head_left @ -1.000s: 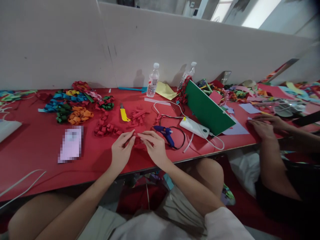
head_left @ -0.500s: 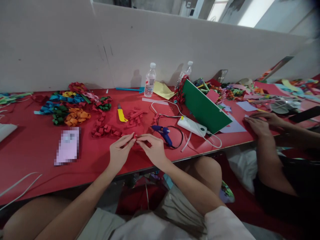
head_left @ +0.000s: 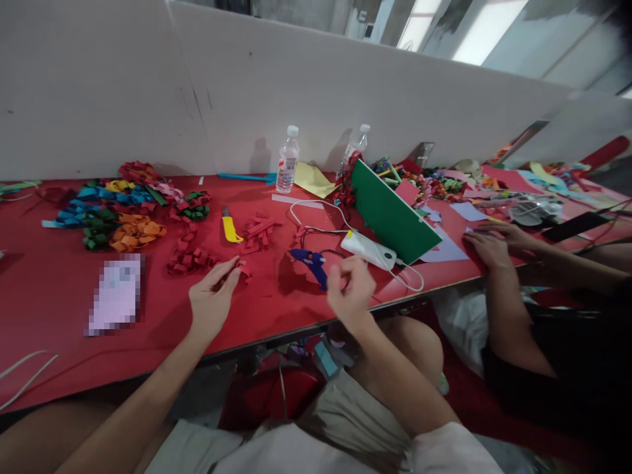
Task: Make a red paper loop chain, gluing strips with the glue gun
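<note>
The left hand point(head_left: 211, 301) is laid on the red table point(head_left: 59, 309), fingers loosely spread, fingertips touching the end of the red paper chain point(head_left: 190, 258). The right hand point(head_left: 353, 289) is held raised near the table edge, curled and blurred; whether anything is gripped cannot be told. The blue glue gun point(head_left: 309, 261) is seen just beside it

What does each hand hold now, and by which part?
The left hand pinches one end of the red paper chain. The right hand is blurred beside the glue gun; its grip cannot be told.
</note>
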